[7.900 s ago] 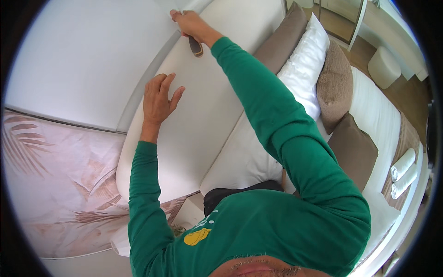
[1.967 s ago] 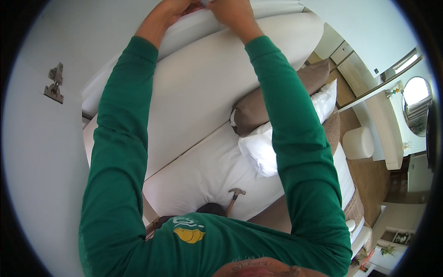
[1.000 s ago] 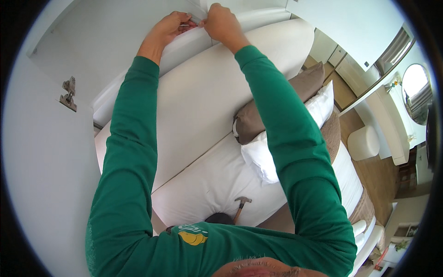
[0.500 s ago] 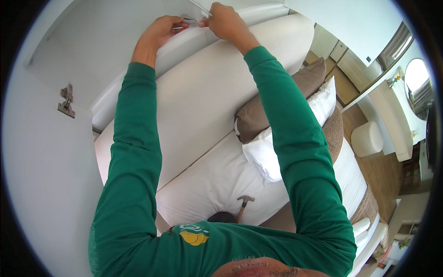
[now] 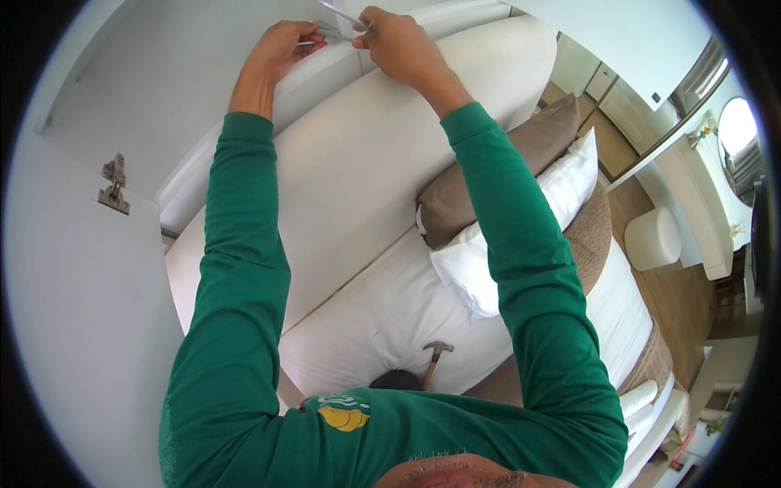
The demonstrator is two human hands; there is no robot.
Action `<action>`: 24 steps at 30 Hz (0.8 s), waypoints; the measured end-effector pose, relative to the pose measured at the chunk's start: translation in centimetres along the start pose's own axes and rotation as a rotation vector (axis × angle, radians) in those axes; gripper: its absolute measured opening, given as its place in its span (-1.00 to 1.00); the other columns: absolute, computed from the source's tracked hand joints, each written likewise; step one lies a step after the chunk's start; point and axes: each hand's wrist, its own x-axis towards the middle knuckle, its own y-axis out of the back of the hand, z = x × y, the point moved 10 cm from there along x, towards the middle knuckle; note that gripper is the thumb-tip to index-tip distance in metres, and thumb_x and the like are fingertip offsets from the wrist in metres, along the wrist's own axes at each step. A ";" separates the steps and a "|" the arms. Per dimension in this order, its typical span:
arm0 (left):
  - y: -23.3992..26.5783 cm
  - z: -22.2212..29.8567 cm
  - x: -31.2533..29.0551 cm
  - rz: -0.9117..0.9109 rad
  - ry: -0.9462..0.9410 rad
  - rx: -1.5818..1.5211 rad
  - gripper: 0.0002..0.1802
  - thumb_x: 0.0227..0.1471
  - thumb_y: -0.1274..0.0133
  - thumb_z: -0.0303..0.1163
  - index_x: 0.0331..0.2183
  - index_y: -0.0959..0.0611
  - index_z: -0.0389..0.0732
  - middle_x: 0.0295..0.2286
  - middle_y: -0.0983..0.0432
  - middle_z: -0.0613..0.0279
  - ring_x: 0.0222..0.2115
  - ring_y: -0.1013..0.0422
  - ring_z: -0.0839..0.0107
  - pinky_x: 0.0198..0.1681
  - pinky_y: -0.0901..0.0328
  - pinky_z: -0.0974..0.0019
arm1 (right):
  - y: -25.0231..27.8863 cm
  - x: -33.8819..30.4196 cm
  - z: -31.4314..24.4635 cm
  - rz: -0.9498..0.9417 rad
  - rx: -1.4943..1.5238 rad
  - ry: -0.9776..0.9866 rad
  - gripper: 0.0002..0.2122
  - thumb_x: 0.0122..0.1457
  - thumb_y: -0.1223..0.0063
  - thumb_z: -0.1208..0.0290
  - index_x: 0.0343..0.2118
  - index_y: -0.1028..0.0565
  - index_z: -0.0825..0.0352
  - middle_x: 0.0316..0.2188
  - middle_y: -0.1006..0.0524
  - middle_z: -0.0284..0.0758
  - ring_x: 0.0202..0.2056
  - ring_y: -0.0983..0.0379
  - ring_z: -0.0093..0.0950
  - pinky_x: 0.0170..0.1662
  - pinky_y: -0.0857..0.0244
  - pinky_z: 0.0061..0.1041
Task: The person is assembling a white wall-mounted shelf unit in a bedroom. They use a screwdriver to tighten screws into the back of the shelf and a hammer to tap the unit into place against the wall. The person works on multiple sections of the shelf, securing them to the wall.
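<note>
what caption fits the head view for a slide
Both hands, left hand and right hand, raised to a thin metal piece above the white headboard; hammer lies on the bed.

It was a bedroom, likely in a home or a hotel. Below the raised right hand [image 5: 403, 49] ran a padded white headboard [image 5: 366, 171], and under that a bed [image 5: 626, 309] with white pillows [image 5: 521, 220] and a brown cushion [image 5: 488, 179]. Farther right stood a round white stool [image 5: 651, 238] on wood flooring [image 5: 683, 301] (an oval mirror [image 5: 736, 126] hung beyond it).
</note>
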 end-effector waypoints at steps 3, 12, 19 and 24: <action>0.2 -0.1 -0.2 -0.008 0.023 -0.036 -0.67 0.30 -0.11 -0.34 -0.11 -0.67 -0.46 -0.18 -0.58 0.04 -0.13 -0.52 0.31 0.01 -0.48 0.30 | -0.7 0.0 -0.1 -0.010 -0.031 0.016 -0.77 0.37 -0.18 0.30 -0.07 -0.61 0.35 -0.24 -0.71 -0.04 -0.19 -0.65 -0.01 -0.09 -0.51 -0.05; 0.9 1.2 -2.0 -0.170 0.016 0.086 -0.64 0.35 -0.19 -0.26 -0.04 -0.67 -0.40 -0.14 -0.56 0.12 -0.11 -0.53 0.30 0.05 -0.50 0.37 | -1.1 -1.2 -0.1 0.028 -0.022 -0.005 -0.79 0.37 -0.14 0.32 -0.11 -0.65 0.36 -0.24 -0.71 -0.02 -0.20 -0.65 0.02 -0.08 -0.52 -0.03; 7.2 0.4 -0.4 -0.087 0.110 -0.065 -0.63 0.38 -0.17 -0.24 0.03 -0.65 -0.34 -0.14 -0.55 0.18 -0.05 -0.56 0.27 0.11 -0.53 0.36 | -1.3 -1.0 -2.5 0.043 0.041 0.034 -0.74 0.38 -0.14 0.25 -0.19 -0.63 0.39 -0.35 -0.66 0.01 -0.25 -0.61 0.04 -0.16 -0.46 -0.07; 16.4 -3.9 5.7 0.061 0.110 0.617 -0.58 0.25 -0.30 -0.14 -0.13 -0.72 -0.35 -0.25 -0.66 0.06 -0.22 -0.63 0.11 -0.03 -0.56 0.18 | -0.6 -1.1 1.4 0.092 0.058 -0.128 -0.68 0.38 -0.14 0.18 -0.11 -0.64 0.40 -0.26 -0.69 0.00 -0.17 -0.62 0.04 -0.07 -0.48 -0.07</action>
